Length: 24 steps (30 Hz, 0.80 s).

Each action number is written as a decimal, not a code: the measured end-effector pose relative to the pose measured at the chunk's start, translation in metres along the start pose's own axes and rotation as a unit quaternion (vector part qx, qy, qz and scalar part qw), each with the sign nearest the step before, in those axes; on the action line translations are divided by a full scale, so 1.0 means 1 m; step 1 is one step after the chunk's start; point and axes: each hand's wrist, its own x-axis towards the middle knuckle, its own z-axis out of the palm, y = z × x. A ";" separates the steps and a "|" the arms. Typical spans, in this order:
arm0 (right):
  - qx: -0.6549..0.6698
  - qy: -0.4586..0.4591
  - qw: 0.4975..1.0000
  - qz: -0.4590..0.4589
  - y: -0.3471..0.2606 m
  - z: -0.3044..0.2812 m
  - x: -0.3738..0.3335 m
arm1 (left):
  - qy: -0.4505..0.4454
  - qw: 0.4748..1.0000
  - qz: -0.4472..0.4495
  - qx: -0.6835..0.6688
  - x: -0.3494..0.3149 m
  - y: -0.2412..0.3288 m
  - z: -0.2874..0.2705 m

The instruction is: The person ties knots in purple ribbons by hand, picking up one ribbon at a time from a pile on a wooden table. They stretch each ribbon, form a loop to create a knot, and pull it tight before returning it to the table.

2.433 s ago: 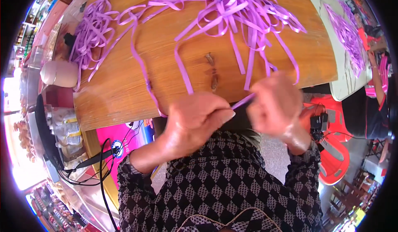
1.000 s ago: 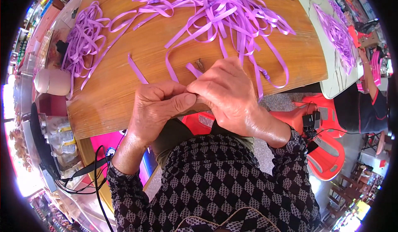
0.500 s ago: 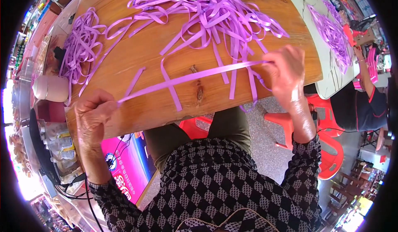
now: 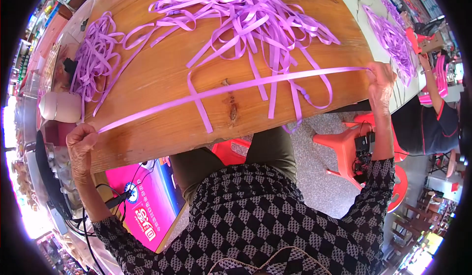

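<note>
A single purple ribbon (image 4: 231, 89) is stretched taut across the front of the wooden table (image 4: 172, 78). My left hand (image 4: 82, 144) pinches its left end near the table's left front corner. At the right, my right hand (image 4: 381, 84) grips the other end in closed fingers, beside the table's right edge. Beyond the stretched ribbon lies a large tangled heap of purple ribbons (image 4: 236, 9), with several loose ends hanging toward me and passing below it. Small purple beads (image 4: 306, 97) sit on one loop.
A smaller ribbon pile (image 4: 98, 53) lies at the left, beside a pale pink rounded device (image 4: 61, 106). More purple ribbons (image 4: 391, 36) lie on a white marbled table (image 4: 361, 9) at the right. Red plastic stools (image 4: 339, 139) and another person's arm (image 4: 432, 85) are at the right.
Both hands have moved apart, left hand leftward and down, right hand rightward. More of the ribbon now spans between them. A short loose piece near the left has gone from sight.
</note>
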 end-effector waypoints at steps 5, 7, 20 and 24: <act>0.031 -0.009 0.999 0.012 0.002 0.002 -0.001 | -0.029 0.994 -0.023 -0.100 -0.004 -0.012 -0.012; 0.027 -0.020 0.999 -0.003 0.000 -0.002 0.000 | -0.025 0.989 -0.034 -0.141 -0.005 -0.020 -0.018; 0.585 -0.059 0.743 0.320 -0.043 -0.018 0.003 | -0.109 0.810 -0.022 -0.575 -0.010 -0.026 -0.015; 0.654 -0.036 0.675 0.340 -0.040 -0.020 0.006 | -0.083 0.793 -0.046 -0.602 -0.011 0.007 0.017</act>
